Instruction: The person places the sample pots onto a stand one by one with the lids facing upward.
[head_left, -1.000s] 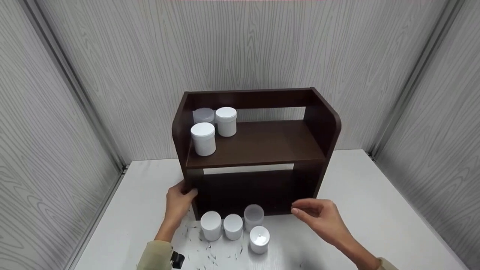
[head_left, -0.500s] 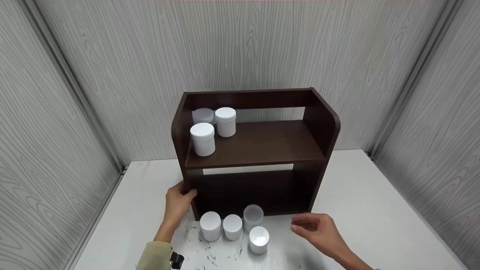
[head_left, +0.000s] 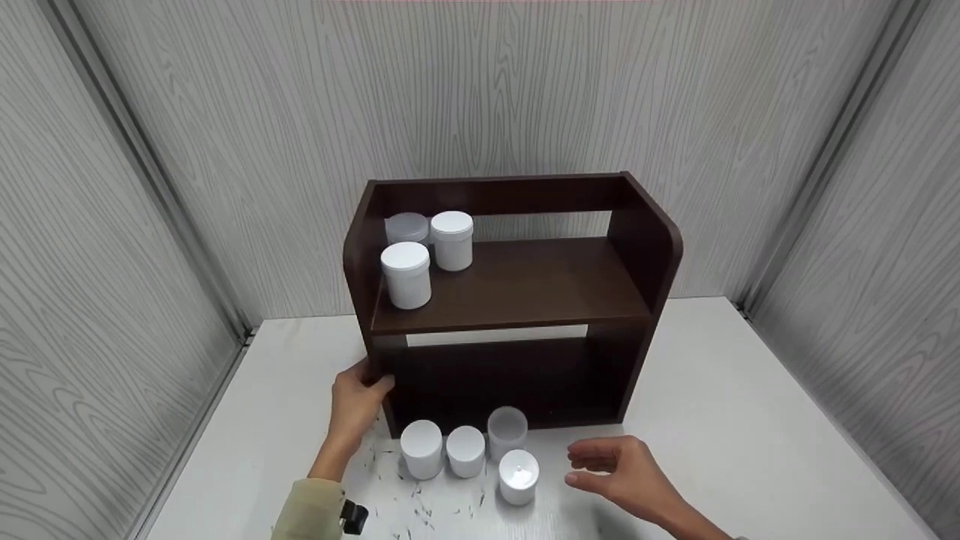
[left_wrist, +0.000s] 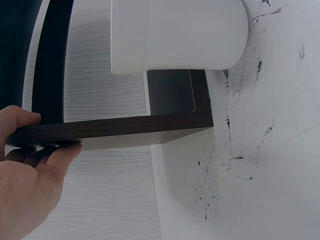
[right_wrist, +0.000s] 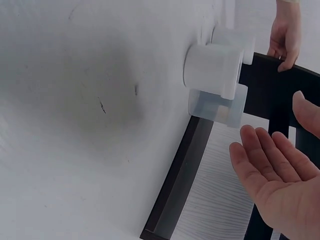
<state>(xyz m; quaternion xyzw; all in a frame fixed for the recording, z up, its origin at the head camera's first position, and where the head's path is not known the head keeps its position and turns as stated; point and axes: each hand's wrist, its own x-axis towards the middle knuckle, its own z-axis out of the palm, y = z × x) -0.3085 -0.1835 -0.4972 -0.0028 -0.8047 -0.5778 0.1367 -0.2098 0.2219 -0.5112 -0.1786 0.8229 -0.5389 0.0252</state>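
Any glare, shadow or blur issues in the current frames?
Head: small bright glare on the frontmost jar; lower compartment of the shelf is nearly black. Right wrist: broad, soft-edged shadow on the tabletop; right hand shows no obvious motion blur. Left wrist: close-up jar shows little surface detail; left hand looks fairly clear.

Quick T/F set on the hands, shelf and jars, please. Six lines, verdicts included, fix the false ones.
1. The left hand grips the shelf. True.
2. The right hand holds nothing. True.
3. Four jars stand in front of the shelf. True.
4. Five jars stand up top. False: three stand on the upper board.
5. Every jar in front is opaque white. False: the clear jar is among them.
6. One jar in front lies on its side. False: all four are upright.
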